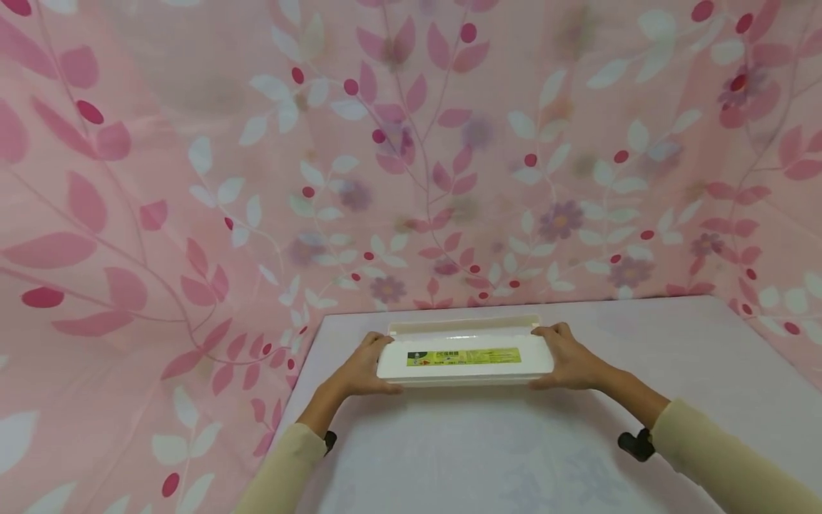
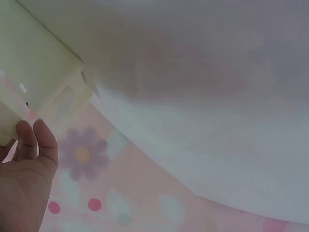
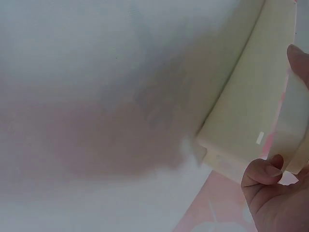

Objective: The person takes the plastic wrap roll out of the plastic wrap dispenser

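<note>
- Cloth [image 1: 411, 178]: floral, behind the table.
- Table [image 1: 462, 450]: pale, beneath both forearms.
- Box [image 1: 392, 364]: white, long, near the table's far edge.
- Left hand [image 1: 364, 368], right hand [image 1: 571, 359]: well apart, gripping opposite box ends, thumbs low, fingers above; forearms reach forward, converging.
- Label [image 1: 464, 357]: green-yellow, between the hands.
</note>
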`<action>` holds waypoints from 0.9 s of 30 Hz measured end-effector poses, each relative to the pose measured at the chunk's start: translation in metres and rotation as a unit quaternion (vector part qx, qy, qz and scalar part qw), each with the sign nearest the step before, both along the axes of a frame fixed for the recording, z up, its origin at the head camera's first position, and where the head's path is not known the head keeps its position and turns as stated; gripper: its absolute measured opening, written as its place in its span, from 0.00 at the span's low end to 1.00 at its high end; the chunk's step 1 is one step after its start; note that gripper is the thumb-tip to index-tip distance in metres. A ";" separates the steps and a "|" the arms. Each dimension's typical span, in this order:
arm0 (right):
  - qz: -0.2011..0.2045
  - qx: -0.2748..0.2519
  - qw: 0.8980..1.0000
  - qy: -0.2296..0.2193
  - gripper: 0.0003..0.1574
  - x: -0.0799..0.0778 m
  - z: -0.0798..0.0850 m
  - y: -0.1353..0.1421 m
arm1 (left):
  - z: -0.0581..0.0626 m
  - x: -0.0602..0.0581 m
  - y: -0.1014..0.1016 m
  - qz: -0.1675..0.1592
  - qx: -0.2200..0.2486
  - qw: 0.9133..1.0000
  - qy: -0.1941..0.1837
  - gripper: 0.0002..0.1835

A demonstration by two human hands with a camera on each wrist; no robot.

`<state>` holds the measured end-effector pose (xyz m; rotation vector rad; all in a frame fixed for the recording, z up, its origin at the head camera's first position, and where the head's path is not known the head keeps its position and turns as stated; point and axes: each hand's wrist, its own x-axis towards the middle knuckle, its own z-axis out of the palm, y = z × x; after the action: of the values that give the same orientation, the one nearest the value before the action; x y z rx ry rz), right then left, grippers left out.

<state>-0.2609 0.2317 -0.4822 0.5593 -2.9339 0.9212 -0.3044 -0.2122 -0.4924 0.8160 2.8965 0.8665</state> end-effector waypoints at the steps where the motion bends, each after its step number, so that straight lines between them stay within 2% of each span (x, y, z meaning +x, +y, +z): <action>1: -0.004 0.001 1.000 0.000 0.66 0.000 -0.002 0.000 | 0.000 0.000 0.001 -0.002 0.002 1.000 0.000 0.54; 7: -0.003 0.002 1.000 0.003 0.68 0.003 -0.006 0.001 | 0.000 0.006 0.002 0.000 -0.002 1.000 -0.005 0.56; 15: -0.001 0.018 1.000 0.008 0.67 0.007 -0.006 -0.001 | -0.005 0.009 0.002 -0.008 -0.031 0.999 -0.007 0.61; 27: 0.008 0.020 1.000 0.013 0.67 0.012 -0.013 0.000 | -0.003 0.019 0.007 -0.012 -0.049 0.999 0.004 0.57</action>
<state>-0.2487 0.2318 -0.4956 0.5914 -2.9357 0.8511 -0.2851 -0.2056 -0.4952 0.8460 2.9023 0.7153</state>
